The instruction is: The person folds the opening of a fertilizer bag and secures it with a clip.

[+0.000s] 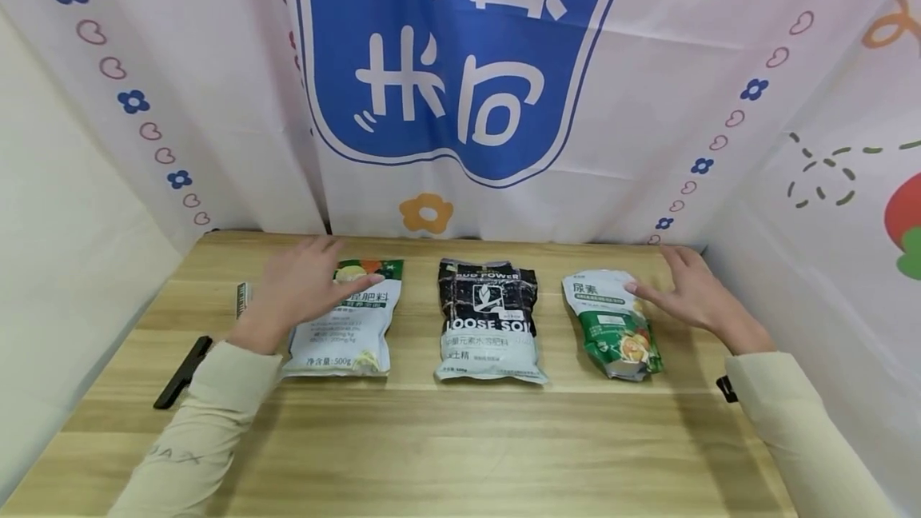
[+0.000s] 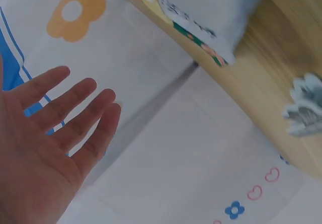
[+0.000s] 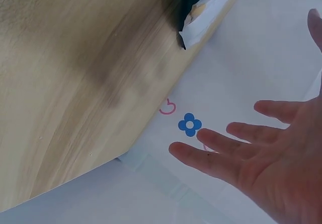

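Observation:
Three printed fertilizer bags lie in a row on the wooden table. My left hand (image 1: 298, 290) is spread above the left-hand white and green bag (image 1: 341, 342), covering part of it; in the left wrist view that hand (image 2: 55, 138) shows straight, parted fingers and an empty palm. A black and white bag (image 1: 489, 326) marked "LOOSE SOIL" lies in the middle. Beside the smaller white and green bag (image 1: 608, 322) is my right hand (image 1: 691, 294), its thumb at the bag's upper right edge; I cannot tell whether they touch. The right wrist view shows that hand (image 3: 251, 153) empty, fingers extended.
A long black bar-like object (image 1: 183, 372) lies left of the left forearm. A small grey-white item (image 1: 242, 298), partly hidden, is near the left wrist. Another black object (image 1: 727, 388) shows beside the right sleeve. Printed white cloth (image 1: 633, 142) hangs behind the table (image 1: 460, 446).

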`<state>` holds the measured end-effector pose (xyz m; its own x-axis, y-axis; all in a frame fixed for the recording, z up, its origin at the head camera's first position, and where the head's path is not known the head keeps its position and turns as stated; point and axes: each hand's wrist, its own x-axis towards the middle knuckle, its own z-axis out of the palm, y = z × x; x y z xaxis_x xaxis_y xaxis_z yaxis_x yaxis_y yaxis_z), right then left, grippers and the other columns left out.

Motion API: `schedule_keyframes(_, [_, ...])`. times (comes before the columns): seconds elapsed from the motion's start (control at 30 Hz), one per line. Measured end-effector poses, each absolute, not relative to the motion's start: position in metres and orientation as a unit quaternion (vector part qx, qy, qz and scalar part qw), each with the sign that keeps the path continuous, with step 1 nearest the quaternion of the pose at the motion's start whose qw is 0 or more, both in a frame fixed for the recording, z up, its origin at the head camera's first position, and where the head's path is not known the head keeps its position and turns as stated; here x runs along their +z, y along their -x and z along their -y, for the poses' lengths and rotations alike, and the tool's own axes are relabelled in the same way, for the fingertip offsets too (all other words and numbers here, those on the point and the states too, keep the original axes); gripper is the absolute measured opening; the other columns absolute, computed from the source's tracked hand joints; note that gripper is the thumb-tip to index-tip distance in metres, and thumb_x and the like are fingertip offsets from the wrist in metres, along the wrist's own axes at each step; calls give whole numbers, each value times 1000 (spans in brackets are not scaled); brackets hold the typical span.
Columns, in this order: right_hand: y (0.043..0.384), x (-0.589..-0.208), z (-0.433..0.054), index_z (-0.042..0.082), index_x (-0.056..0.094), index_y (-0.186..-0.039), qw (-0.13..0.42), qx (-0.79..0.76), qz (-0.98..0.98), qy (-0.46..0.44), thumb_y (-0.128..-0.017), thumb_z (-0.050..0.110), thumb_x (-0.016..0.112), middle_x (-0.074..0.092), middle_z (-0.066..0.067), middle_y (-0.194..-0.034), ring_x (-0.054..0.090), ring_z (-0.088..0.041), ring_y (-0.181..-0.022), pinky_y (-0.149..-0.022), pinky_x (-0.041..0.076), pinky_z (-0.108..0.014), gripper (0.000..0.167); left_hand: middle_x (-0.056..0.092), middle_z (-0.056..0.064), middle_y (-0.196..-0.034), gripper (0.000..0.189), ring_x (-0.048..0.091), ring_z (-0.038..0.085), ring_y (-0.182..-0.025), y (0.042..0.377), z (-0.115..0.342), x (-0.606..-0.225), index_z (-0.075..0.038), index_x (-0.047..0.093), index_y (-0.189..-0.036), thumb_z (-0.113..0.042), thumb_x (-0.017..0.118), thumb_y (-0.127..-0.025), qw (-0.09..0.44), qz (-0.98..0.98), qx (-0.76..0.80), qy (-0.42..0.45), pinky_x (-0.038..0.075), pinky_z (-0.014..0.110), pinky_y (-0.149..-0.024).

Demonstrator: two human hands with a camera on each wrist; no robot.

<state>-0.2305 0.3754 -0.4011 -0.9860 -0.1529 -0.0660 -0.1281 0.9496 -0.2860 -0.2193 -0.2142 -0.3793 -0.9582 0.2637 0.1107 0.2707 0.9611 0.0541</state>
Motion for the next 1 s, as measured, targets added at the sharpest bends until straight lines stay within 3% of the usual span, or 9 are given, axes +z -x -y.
schedule_keyframes(0.1, [228, -400, -373, -7, 14, -165, 57, -137, -987, 67, -97, 73, 56, 15, -44, -165, 23, -66, -148, -118, 27, -79, 113, 66, 22, -140, 102, 67, 43, -123, 222, 206, -383, -4, 62, -143, -90, 39, -92, 65, 987, -33, 147, 59, 61, -95])
schedule_keyframes(0.2, [225, -399, -371, -9, 18, -163, 76, -131, -987, 60, -96, 77, 54, 18, -47, -163, 27, -69, -144, -115, 30, -80, 115, 74, 18, -124, 95, 74, 38, -103, 225, 198, -387, -7, 66, -137, -87, 43, -93, 72, 985, -29, 154, 63, 52, -80])
schedule_keyframes(0.3, [221, -400, -370, -11, 22, -161, 84, -132, -986, 62, -96, 76, 55, 21, -48, -161, 31, -69, -142, -114, 33, -80, 113, 77, 13, -101, 88, 72, 28, -78, 225, 189, -393, -9, 69, -131, -85, 46, -93, 67, 983, -47, 162, 59, 44, -64])
schedule_keyframes(0.4, [218, -400, -370, -12, 26, -160, 78, -132, -986, 66, -97, 71, 57, 26, -49, -158, 34, -68, -140, -113, 36, -79, 109, 73, 9, -83, 84, 67, 23, -66, 225, 177, -398, -9, 68, -133, -81, 50, -95, 65, 978, -75, 182, 57, 41, -59])
schedule_keyframes(0.5, [216, -403, -372, -12, 28, -159, 78, -134, -986, 69, -97, 68, 60, 29, -48, -158, 36, -67, -140, -112, 37, -78, 106, 67, 6, -71, 83, 66, 22, -64, 225, 166, -402, -9, 64, -140, -78, 51, -96, 62, 974, -97, 196, 57, 41, -58])
schedule_keyframes(0.6, [212, -406, -373, -11, 30, -158, 78, -135, -985, 72, -97, 68, 61, 32, -46, -157, 38, -67, -139, -112, 38, -78, 104, 71, 6, -77, 80, 67, 20, -66, 223, 155, -406, -10, 62, -144, -75, 51, -99, 52, 970, -118, 204, 54, 36, -56])
schedule_keyframes(0.73, [209, -408, -373, -11, 36, -156, 64, -135, -986, 78, -99, 64, 61, 37, -45, -155, 40, -65, -139, -112, 39, -77, 97, 80, 11, -110, 73, 70, 18, -65, 218, 139, -409, -10, 64, -142, -69, 52, -102, 45, 962, -151, 224, 54, 33, -54])
schedule_keyframes(0.87, [207, -406, -370, -11, 41, -153, 45, -138, -986, 82, -101, 58, 62, 44, -41, -153, 44, -61, -139, -113, 40, -74, 89, 76, 14, -129, 67, 77, 25, -84, 216, 126, -413, -8, 68, -137, -64, 53, -103, 57, 956, -159, 241, 64, 42, -74])
schedule_keyframes(1.0, [204, -404, -368, -12, 44, -151, 39, -143, -985, 84, -102, 55, 61, 51, -39, -149, 56, -57, -131, -105, 48, -71, 85, 68, 16, -142, 68, 71, 34, -121, 216, 114, -415, -7, 73, -131, -65, 52, -104, 45, 955, -165, 244, 60, 52, -101])
